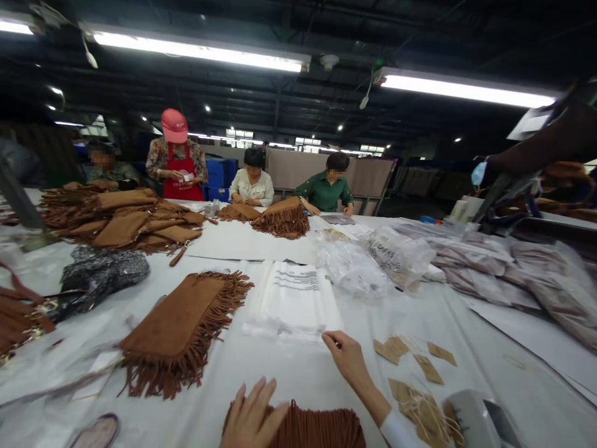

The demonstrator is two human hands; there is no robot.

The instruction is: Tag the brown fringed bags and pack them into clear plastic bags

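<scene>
Strip lights hang over a dim workshop, where people sit and stand across a white table (224, 244). Near its middle lie printed plastic bags (296, 295); the right hand (347, 358) pinches their near right corner. At six o'clock from them, the left hand (254, 414) spreads, fingers loose, on a brown fringed piece (321, 428). A fringed pouch (175, 314) lies at nine o'clock, a pouch pile (128, 218) at ten, crumpled clear bags (357, 267) at two, and paper tags (428, 368) at four.

Left hand (255, 415) lies on a brown fringed piece (321, 428)
</scene>
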